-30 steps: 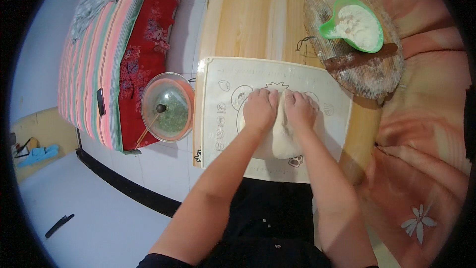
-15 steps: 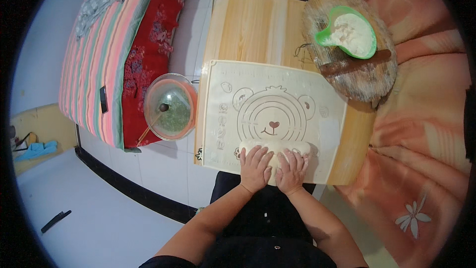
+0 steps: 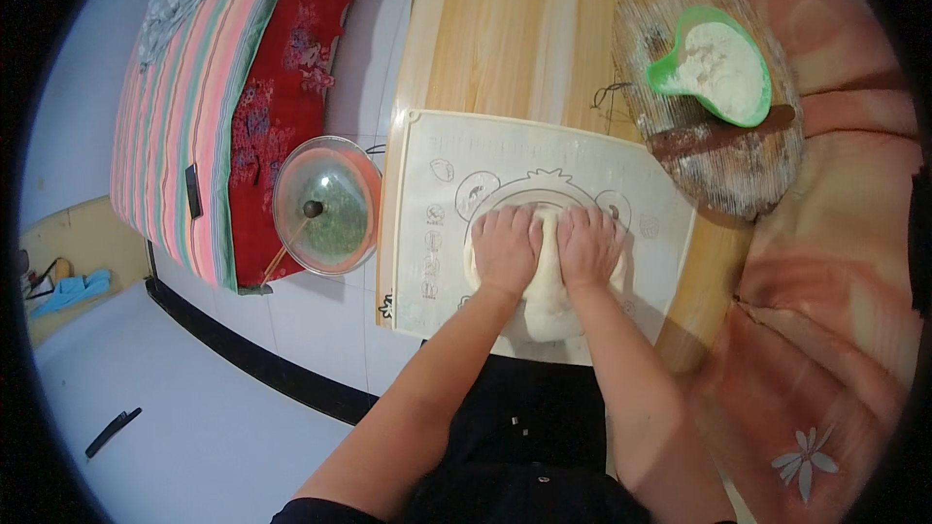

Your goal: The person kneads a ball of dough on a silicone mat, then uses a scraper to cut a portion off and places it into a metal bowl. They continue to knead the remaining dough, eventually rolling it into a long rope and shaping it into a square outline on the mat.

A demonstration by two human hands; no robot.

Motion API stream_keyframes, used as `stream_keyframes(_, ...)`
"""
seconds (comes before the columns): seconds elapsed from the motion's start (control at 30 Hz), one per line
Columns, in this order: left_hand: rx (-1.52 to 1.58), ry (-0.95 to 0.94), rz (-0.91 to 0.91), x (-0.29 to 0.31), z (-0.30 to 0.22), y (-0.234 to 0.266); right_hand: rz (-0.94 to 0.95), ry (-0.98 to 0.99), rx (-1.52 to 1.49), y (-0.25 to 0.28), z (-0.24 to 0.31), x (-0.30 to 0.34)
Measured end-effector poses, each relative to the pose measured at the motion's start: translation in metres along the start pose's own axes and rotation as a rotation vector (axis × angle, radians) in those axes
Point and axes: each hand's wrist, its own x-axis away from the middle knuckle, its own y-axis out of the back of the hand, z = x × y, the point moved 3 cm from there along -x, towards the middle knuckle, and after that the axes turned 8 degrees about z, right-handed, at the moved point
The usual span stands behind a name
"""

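Observation:
A mass of pale dough (image 3: 549, 315) lies on a cream kneading mat (image 3: 442, 141) printed with a bear's face. My left hand (image 3: 506, 250) rests on the dough's left half, palm down, its fingers stretched toward the far side. Beside it, my right hand (image 3: 590, 247) presses the right half in the same way. Between the two hands a ridge of dough rises, and more dough bulges toward me under the wrists. Both palms' undersides are hidden. Much of the printed bear is covered by the dough and hands.
Beneath the mat is a wooden table (image 3: 485, 39). At its far right a round wooden board (image 3: 699, 160) carries a green scoop-shaped bowl (image 3: 660, 75) of white flour (image 3: 723, 63). Left of the table stands a lidded bowl (image 3: 330, 204) with green contents and chopsticks (image 3: 275, 262). Orange cloth (image 3: 825, 233) drapes the right side.
Both hands have pushed forward, away from me, over the dough. The dough has spread farther up the mat, covering most of the bear's face. The view has shifted slightly.

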Motion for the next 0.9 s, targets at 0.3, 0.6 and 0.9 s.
stream_keyframes(0.3, 0.216, -0.172, 0.771, 0.024, -0.010, 0.072, 0.978, 0.000, -0.292, 0.097, 0.000, 0.018)
stream_keyframes(0.6, -0.365, -0.434, 0.332, 0.137, -0.017, 0.019, 0.495, 0.331, 0.232, 0.053, 0.004, 0.139)
stream_keyframes(0.9, -0.279, -0.294, 0.299, 0.051, -0.006, 0.010, 0.455, 0.109, 0.007, 0.030, 0.000, 0.053)
